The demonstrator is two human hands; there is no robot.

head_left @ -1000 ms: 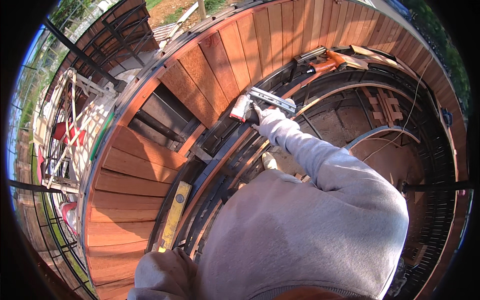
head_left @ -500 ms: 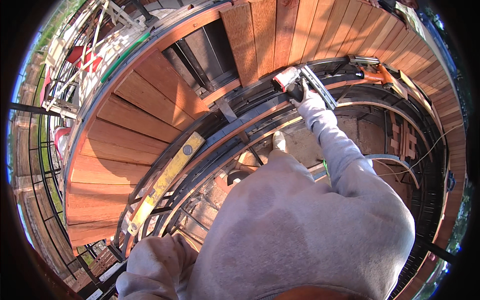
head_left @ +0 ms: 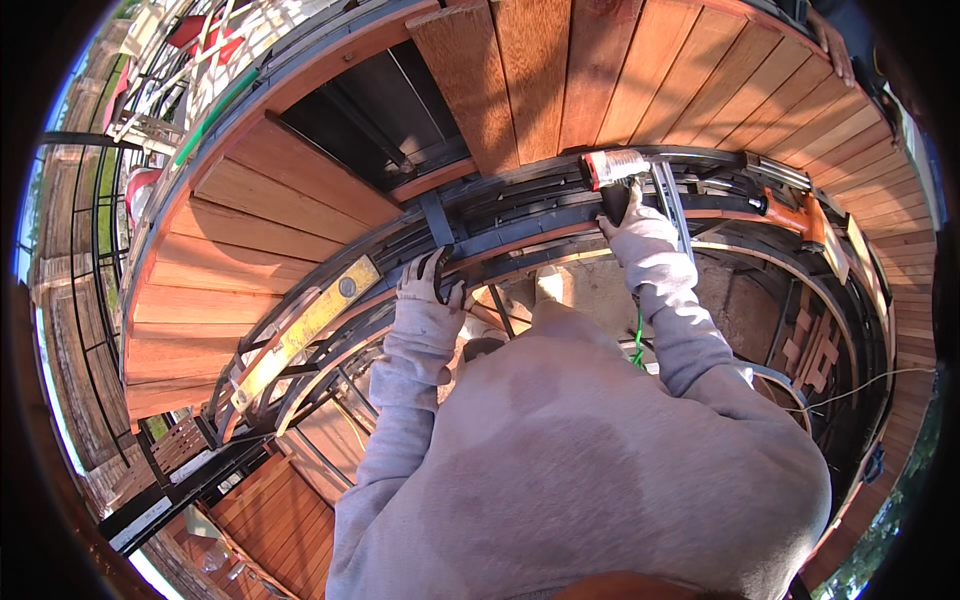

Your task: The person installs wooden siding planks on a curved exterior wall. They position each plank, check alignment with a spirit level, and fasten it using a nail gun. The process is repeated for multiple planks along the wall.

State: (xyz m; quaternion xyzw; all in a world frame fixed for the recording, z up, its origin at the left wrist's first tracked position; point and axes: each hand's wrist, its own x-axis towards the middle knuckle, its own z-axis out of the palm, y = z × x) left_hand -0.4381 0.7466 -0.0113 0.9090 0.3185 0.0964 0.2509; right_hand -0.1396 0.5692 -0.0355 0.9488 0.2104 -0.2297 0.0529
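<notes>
Nailer [head_left: 618,168], red and silver, with dark grip: held in the right hand [head_left: 638,232], gloved and closed about the grip; positioned over the curved frame, beside the inner edge of the reddish boards [head_left: 635,75].

Left hand [head_left: 428,285], gloved: fingers bent at the frame's dark rail [head_left: 535,228], near a grey metal strap [head_left: 436,218]; whether the rail is gripped cannot be told.

Spirit level [head_left: 310,322], yellow: laid along the inner edge of the left-hand boards.

Orange tool [head_left: 814,224]: rested on the frame, right of the nailer.

Dark framing [head_left: 375,120]: exposed between two groups of boards.

Wood pieces [head_left: 818,345]: grouped inside the frame's right-hand curve.
</notes>
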